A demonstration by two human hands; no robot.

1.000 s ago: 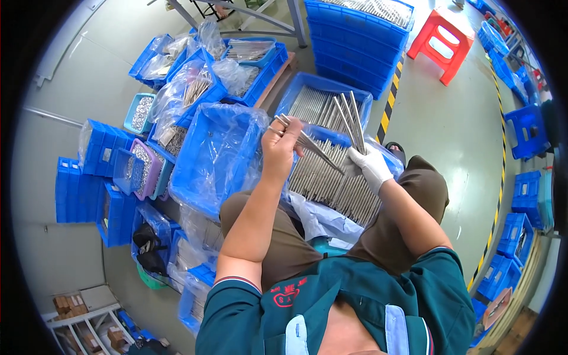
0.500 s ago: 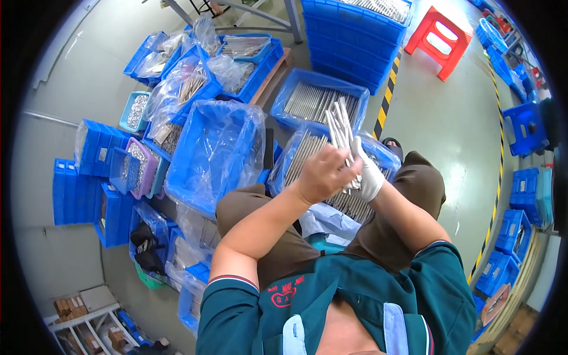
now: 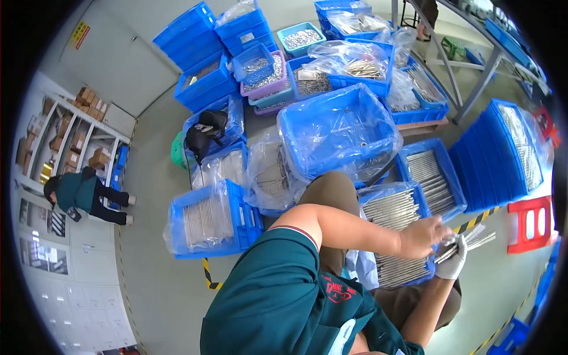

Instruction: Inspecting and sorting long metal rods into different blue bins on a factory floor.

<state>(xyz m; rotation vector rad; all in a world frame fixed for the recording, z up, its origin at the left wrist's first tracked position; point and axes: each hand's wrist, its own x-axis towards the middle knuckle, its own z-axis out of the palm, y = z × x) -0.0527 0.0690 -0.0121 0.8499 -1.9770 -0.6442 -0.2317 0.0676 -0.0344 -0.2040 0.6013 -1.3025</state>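
Note:
My right hand (image 3: 451, 266), in a white glove, is closed around a small bundle of thin metal rods (image 3: 482, 240), whose ends stick out to the right. Close beside it is my bare left hand (image 3: 421, 238), its fingers partly bent and apart near the bundle; whether they touch the rods is hard to see. Below both hands, a blue crate (image 3: 423, 204) lined with clear plastic holds rows of similar rods (image 3: 390, 212). A crumpled pale cloth or sheet (image 3: 362, 267) lies at that crate's near left side.
A second rod crate (image 3: 458, 188) sits just beyond, with a tall blue crate stack (image 3: 486, 155) and a red stool (image 3: 529, 225) to the right. A large plastic-lined crate (image 3: 331, 133) stands ahead. Another person (image 3: 80, 192) stands by shelves at far left.
The view has swung left, so the crates and my hands appear farther right. The glove still grips the rods, and the bare hand stays beside it. Another person has come into view.

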